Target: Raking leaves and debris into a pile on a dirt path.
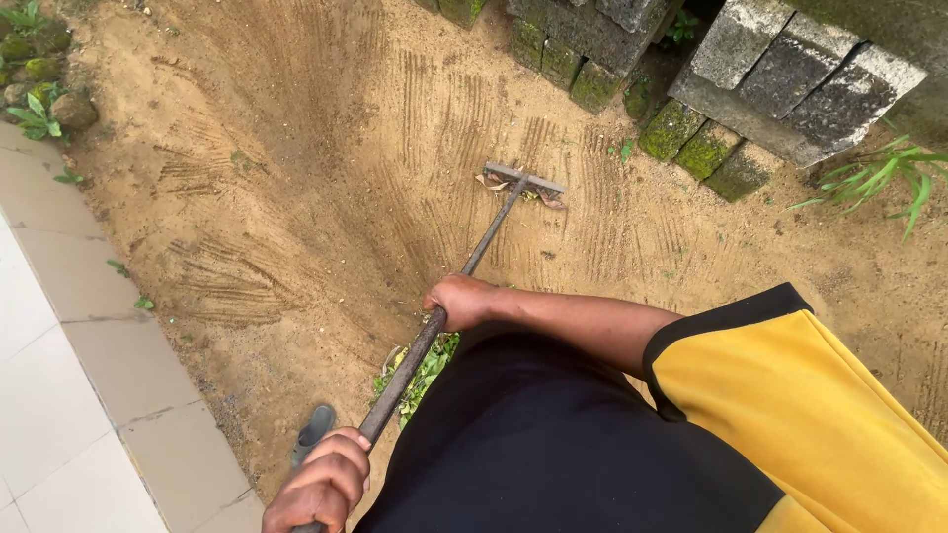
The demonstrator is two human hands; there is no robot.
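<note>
I hold a long-handled rake (481, 247) with both hands over sandy ground (296, 197). My right hand (459, 301) grips the dark handle partway down, the arm coming from a yellow and black sleeve. Low in the picture, my left hand (321, 486) is closed around the handle's near end. The metal rake head (524, 179) rests on the sand far ahead, with a few dry leaves (494, 184) caught against it. Comb-like rake lines mark the sand all around.
A small heap of green weeds (427, 370) lies near my feet, beside a dark shoe (314, 430). Mossy stone blocks (706, 148) stand stacked at the top right. Pale paving tiles (69, 375) border the left. Grass (879, 178) grows at the right.
</note>
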